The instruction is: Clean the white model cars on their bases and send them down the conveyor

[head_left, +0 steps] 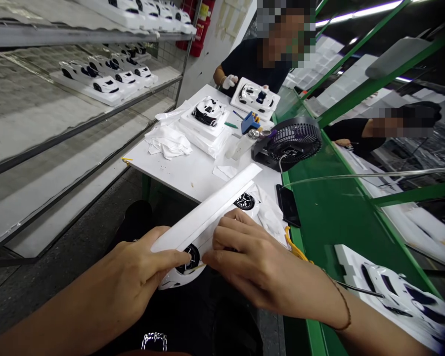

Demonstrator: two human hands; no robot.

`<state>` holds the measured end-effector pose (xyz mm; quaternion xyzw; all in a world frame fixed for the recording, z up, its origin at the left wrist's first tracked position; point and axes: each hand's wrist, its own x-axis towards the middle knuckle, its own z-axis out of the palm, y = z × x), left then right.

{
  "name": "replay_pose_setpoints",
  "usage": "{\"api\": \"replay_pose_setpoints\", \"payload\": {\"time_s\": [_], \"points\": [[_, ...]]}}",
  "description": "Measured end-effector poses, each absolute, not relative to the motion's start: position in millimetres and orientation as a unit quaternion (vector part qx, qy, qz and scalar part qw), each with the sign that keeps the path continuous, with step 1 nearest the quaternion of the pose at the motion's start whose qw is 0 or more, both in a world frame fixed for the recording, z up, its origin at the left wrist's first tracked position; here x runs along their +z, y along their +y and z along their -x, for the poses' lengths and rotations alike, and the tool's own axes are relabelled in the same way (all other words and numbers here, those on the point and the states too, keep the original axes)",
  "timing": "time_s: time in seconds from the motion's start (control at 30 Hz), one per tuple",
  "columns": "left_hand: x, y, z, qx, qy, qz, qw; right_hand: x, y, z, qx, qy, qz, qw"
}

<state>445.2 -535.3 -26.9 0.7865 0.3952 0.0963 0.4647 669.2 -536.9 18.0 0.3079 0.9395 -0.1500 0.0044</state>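
Note:
My left hand grips the near end of a white toy car turned on its side over my lap, thumb pressed by its black rear wheel. A white foam tray lies along the car's upper side. My right hand pinches the car's body just right of that wheel, fingers closed on it. The car's front wheel shows past my right fingers.
The white table holds crumpled cloths, another white car on stacked foam, a black fan and a phone. A person across the table touches a car in a tray. Shelves with cars stand on the left; a green conveyor on the right carries a packed car.

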Motion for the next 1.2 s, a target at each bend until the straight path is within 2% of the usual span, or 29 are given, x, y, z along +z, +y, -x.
{"api": "replay_pose_setpoints", "payload": {"time_s": [0.87,1.07,1.2], "points": [[-18.1,-533.3,-443.3,0.103,0.386,-0.805,0.438,16.9,-540.9,-667.8,-0.138,0.938,-0.318,-0.004],[-21.6,-537.6,-444.3,0.078,0.397,-0.806,0.432,22.4,-547.8,-692.6,-0.163,0.899,-0.395,-0.092],[-30.8,-542.4,-445.3,0.075,0.397,-0.825,0.395,16.1,-556.0,-692.2,-0.18,0.893,-0.4,-0.104]]}}
